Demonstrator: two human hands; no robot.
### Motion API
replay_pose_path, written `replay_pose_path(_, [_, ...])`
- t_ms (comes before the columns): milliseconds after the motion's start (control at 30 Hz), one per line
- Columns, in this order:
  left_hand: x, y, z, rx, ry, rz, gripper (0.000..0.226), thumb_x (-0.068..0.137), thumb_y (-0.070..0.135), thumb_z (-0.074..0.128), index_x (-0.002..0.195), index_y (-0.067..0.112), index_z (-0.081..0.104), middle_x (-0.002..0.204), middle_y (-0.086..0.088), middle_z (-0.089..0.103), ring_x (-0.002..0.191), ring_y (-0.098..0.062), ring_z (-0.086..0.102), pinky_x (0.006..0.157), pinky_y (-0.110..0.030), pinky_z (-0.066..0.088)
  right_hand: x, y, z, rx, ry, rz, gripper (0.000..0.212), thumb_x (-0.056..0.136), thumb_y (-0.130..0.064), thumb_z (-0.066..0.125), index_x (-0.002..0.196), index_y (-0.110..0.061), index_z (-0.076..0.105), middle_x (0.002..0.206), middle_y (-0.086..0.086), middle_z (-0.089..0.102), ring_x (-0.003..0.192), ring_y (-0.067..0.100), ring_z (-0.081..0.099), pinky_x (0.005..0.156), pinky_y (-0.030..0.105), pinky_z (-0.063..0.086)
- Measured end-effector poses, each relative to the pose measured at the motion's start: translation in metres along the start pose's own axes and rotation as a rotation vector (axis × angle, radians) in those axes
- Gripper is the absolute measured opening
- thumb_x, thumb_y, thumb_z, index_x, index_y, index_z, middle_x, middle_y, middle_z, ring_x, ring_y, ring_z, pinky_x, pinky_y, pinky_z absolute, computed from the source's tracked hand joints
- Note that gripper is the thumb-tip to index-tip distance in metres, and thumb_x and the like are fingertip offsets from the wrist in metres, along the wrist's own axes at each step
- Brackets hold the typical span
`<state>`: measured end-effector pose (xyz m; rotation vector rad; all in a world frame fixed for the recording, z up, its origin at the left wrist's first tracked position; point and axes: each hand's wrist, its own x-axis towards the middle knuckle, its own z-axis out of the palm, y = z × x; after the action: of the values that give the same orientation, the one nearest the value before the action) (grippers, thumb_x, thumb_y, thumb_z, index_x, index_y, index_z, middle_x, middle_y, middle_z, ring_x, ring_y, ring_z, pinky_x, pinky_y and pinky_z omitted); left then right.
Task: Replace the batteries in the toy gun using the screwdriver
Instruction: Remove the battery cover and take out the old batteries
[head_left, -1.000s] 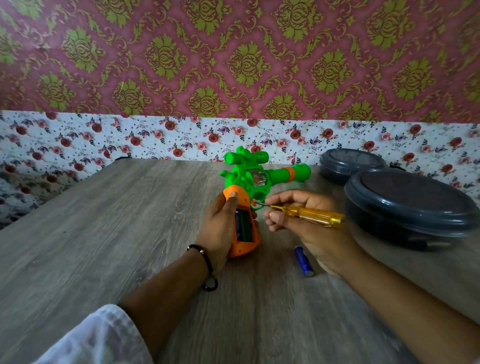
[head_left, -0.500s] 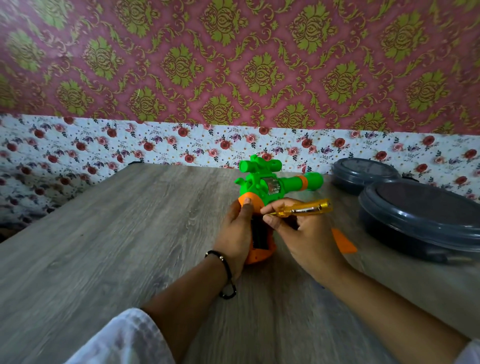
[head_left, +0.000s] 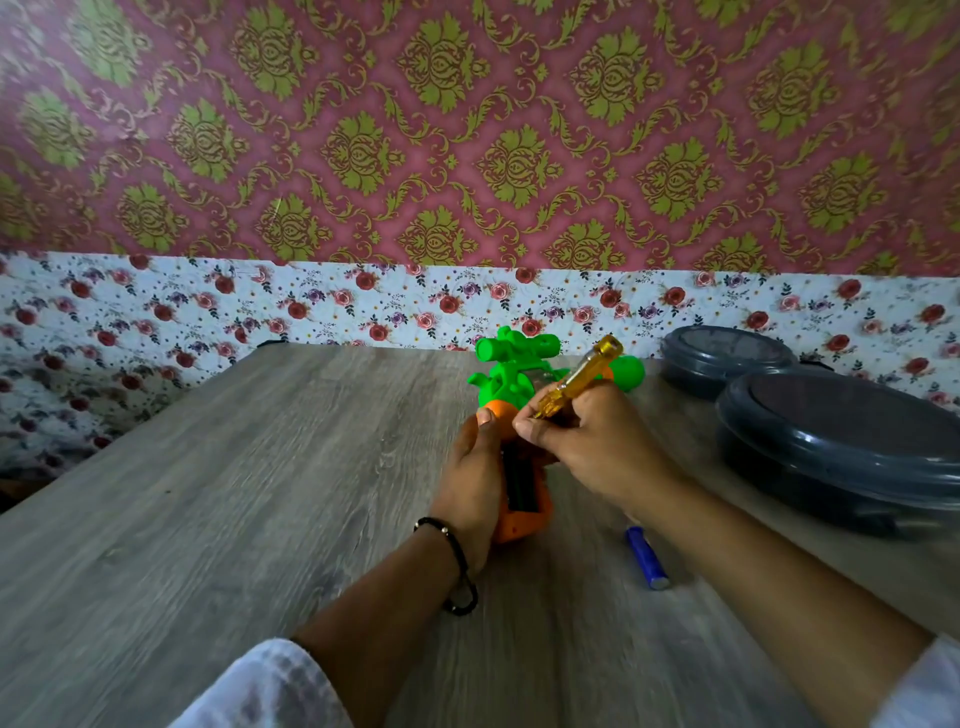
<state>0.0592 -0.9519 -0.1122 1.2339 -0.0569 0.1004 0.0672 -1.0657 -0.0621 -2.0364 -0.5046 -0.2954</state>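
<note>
Blue and lying loose on the grey wood table (head_left: 208, 493), a battery (head_left: 647, 557) sits just below the right wrist, apart from both hands. Beyond it the left hand (head_left: 475, 483) is wrapped around the orange grip of the toy gun (head_left: 511, 395) — its battery slot open beside the thumb. The right hand (head_left: 592, 441), touching the left, pinches a yellow screwdriver (head_left: 574, 383) tilted up across the green barrel — two dark lidded containers (head_left: 841, 447) stand well to its right.
</note>
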Motion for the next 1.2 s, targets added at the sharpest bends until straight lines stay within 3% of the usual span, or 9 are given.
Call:
replay_pose_path(133, [0.002, 0.002, 0.001, -0.083, -0.065, 0.026, 0.036, 0.102, 0.031, 0.030, 0.113, 0.011, 0.058, 0.088, -0.007, 0.068, 0.065, -0.008, 0.067, 0.060, -0.024, 0.053, 0.013, -0.012, -0.002, -0.051, -0.045, 0.139, 0.024, 0.072, -0.027, 0.073, 0.077, -0.005, 0.065, 0.074, 0.015, 0.070, 0.070, 0.029, 0.069, 0.068, 0.051, 0.057])
replay_pose_path(233, [0.000, 0.004, 0.001, -0.131, -0.108, 0.026, 0.042, 0.103, 0.027, 0.026, 0.125, -0.001, 0.048, 0.084, -0.027, 0.065, 0.059, -0.006, 0.065, 0.055, -0.020, 0.053, 0.016, -0.022, 0.001, -0.088, -0.070, 0.175, 0.023, 0.075, -0.023, 0.073, 0.078, -0.003, 0.062, 0.073, 0.015, 0.069, 0.067, 0.029, 0.069, 0.067, 0.050, 0.058])
replay_pose_path(300, [0.000, 0.004, 0.000, -0.148, -0.118, 0.035, 0.042, 0.103, 0.026, 0.026, 0.127, -0.004, 0.046, 0.072, -0.017, 0.068, 0.059, -0.006, 0.066, 0.055, -0.019, 0.053, 0.016, -0.029, 0.003, -0.111, -0.090, 0.211, 0.018, 0.079, -0.018, 0.070, 0.075, -0.005, 0.060, 0.070, 0.015, 0.069, 0.064, 0.028, 0.069, 0.065, 0.044, 0.059])
replay_pose_path(367, [0.001, 0.004, 0.000, -0.143, -0.104, 0.042, 0.037, 0.103, 0.022, 0.027, 0.120, 0.001, 0.052, 0.069, 0.000, 0.070, 0.062, -0.007, 0.067, 0.057, -0.020, 0.053, 0.019, -0.037, 0.003, -0.122, -0.121, 0.256, 0.015, 0.082, -0.011, 0.067, 0.072, -0.004, 0.057, 0.067, 0.015, 0.069, 0.059, 0.028, 0.069, 0.059, 0.038, 0.059])
replay_pose_path(533, [0.000, 0.004, 0.002, -0.036, -0.044, 0.057, 0.029, 0.103, 0.020, 0.031, 0.098, 0.014, 0.058, 0.083, -0.003, 0.065, 0.070, -0.011, 0.063, 0.069, -0.028, 0.051, 0.032, -0.048, -0.002, -0.151, -0.252, 0.346, 0.004, 0.085, 0.001, 0.052, 0.081, 0.002, 0.052, 0.062, 0.016, 0.062, 0.047, 0.027, 0.060, 0.053, 0.035, 0.055])
replay_pose_path(800, [0.003, 0.002, -0.001, -0.007, -0.006, 0.021, 0.032, 0.102, 0.031, 0.033, 0.105, 0.018, 0.062, 0.087, -0.006, 0.066, 0.084, -0.023, 0.059, 0.085, -0.044, 0.046, 0.033, -0.052, -0.016, 0.084, -0.370, 0.548, 0.015, 0.092, -0.008, 0.048, 0.081, -0.003, 0.057, 0.046, 0.005, 0.060, 0.046, 0.018, 0.063, 0.044, 0.022, 0.050])
replay_pose_path(1000, [0.006, -0.001, -0.003, 0.009, -0.006, -0.018, 0.032, 0.102, 0.034, 0.033, 0.115, 0.019, 0.059, 0.095, -0.010, 0.067, 0.078, -0.022, 0.063, 0.066, -0.031, 0.051, -0.017, -0.026, -0.012, 0.458, 0.012, 0.275, 0.014, 0.092, -0.004, 0.049, 0.086, -0.011, 0.060, 0.089, 0.016, 0.072, 0.082, 0.024, 0.071, 0.072, 0.037, 0.056])
replay_pose_path(1100, [0.006, -0.002, -0.002, 0.022, 0.032, -0.024, 0.032, 0.100, 0.038, 0.035, 0.109, 0.023, 0.062, 0.108, -0.014, 0.067, 0.094, -0.029, 0.063, 0.078, -0.038, 0.048, -0.036, -0.011, 0.001, 0.274, 0.077, 0.083, 0.006, 0.085, -0.014, 0.061, 0.086, -0.017, 0.066, 0.091, 0.005, 0.074, 0.088, 0.015, 0.069, 0.081, 0.038, 0.055])
replay_pose_path(1200, [0.009, -0.004, -0.003, 0.020, 0.047, -0.049, 0.035, 0.101, 0.039, 0.033, 0.097, 0.020, 0.063, 0.098, -0.013, 0.068, 0.085, -0.028, 0.063, 0.073, -0.036, 0.049, -0.043, -0.006, 0.006, -0.022, 0.084, -0.100, 0.020, 0.078, -0.029, 0.056, 0.093, -0.020, 0.067, 0.087, -0.006, 0.072, 0.082, 0.001, 0.065, 0.074, 0.023, 0.053])
